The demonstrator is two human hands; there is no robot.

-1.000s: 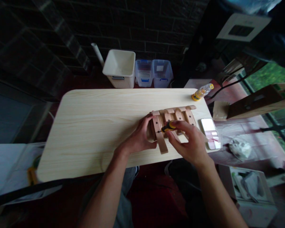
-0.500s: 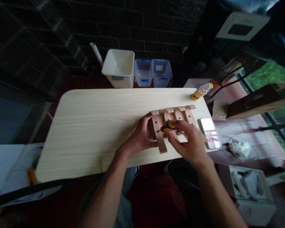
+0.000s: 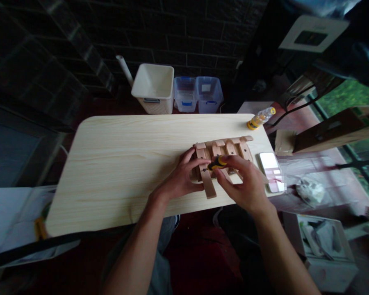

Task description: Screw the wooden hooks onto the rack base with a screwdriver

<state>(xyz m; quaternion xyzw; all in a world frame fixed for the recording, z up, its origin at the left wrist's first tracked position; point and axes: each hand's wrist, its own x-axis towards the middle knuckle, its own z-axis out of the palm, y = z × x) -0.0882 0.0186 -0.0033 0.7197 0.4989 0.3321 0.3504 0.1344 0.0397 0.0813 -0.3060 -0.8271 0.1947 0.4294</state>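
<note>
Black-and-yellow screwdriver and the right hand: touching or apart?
Touching. The head view shows the right hand gripping the black-and-yellow screwdriver by its handle.

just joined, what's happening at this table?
A person's right hand grips a yellow-and-black screwdriver, angled down at a dark spot, likely a screw, on the leftmost slat of a slatted wooden piece. The left hand holds that piece's left end. A phone lies to the right on the table.

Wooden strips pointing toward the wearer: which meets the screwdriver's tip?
The leftmost strip, nearest the left hand; the screwdriver meets it; other strips lie rightward.
</note>
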